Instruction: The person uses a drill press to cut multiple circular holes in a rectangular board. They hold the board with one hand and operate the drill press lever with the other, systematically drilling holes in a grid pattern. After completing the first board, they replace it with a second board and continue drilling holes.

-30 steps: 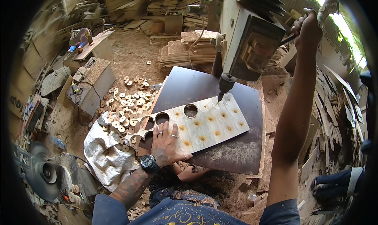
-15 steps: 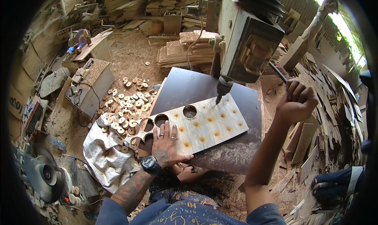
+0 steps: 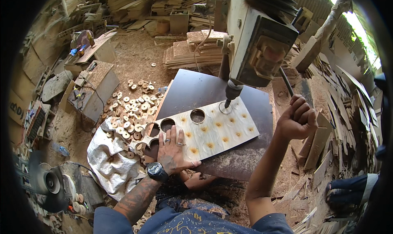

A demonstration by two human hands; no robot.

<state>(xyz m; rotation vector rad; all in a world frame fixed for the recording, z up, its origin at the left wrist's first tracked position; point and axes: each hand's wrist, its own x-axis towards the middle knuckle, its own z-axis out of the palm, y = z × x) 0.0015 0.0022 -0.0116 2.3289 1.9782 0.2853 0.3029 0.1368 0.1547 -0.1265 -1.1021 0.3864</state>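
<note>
A pale plywood board (image 3: 217, 129) with round cut-out holes and several burnt marks lies on the dark drill-press table (image 3: 196, 90). My left hand (image 3: 174, 150), wearing rings and a wristwatch, presses flat on the board's near left part. My right hand (image 3: 298, 119) is closed around the dark feed lever (image 3: 286, 81) of the drill press (image 3: 258, 37). The hole-saw bit (image 3: 226, 106) touches the board at a fresh ring mark near its far edge.
Several cut wooden discs (image 3: 131, 111) lie on the sawdust floor left of the table, beside a white sack (image 3: 108, 158). Stacked plywood (image 3: 192, 49) stands behind the machine. Wood offcuts (image 3: 327, 123) pile at the right; a blue-gloved hand (image 3: 348, 189) of another person shows at the lower right.
My right hand swung the lever down from high at the upper right to the table's right side. The bit came down onto the board. My left hand stayed put.
</note>
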